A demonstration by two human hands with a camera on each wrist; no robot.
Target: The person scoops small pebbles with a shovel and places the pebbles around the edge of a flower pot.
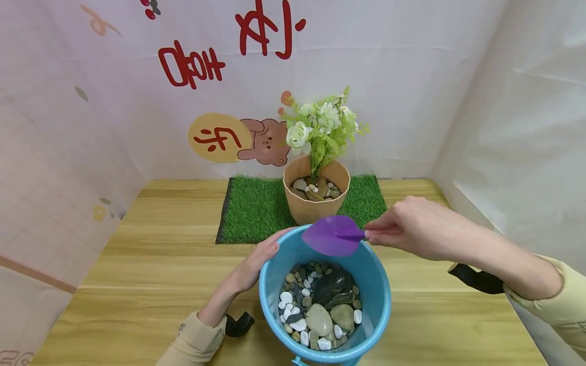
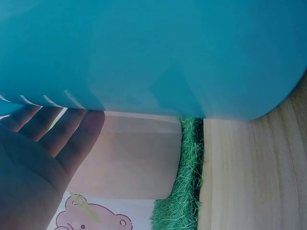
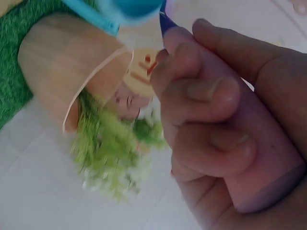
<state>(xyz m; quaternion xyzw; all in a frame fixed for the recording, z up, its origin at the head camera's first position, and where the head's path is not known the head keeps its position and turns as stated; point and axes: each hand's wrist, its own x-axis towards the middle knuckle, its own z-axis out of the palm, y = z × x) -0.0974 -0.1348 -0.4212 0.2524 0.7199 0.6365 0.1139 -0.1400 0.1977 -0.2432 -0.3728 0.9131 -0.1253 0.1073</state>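
A light-blue bucket (image 1: pixel 383 300) stands on the wooden table, holding several white, grey and tan stones (image 1: pixel 319 319) and a larger dark rock (image 1: pixel 333 285). My left hand (image 1: pixel 257 260) rests against its upper left side; the left wrist view shows straight fingers (image 2: pixel 76 134) touching the outer wall. With curled fingers, my right hand (image 1: pixel 412 229) grips the handle (image 3: pixel 259 143) of a purple hand trowel (image 1: pixel 331 236). The trowel's blade hangs over the far part of the bucket's opening, above the stones. Whether anything lies on the blade, I cannot tell.
Behind the bucket, a tan flowerpot (image 1: pixel 316 208) with white flowers and green leaves (image 1: pixel 325 124) stands on a green turf mat (image 1: pixel 254 208). Stones lie inside the pot. Printed cloth walls (image 1: pixel 389 101) enclose the table (image 1: pixel 183 254) at the back and sides.
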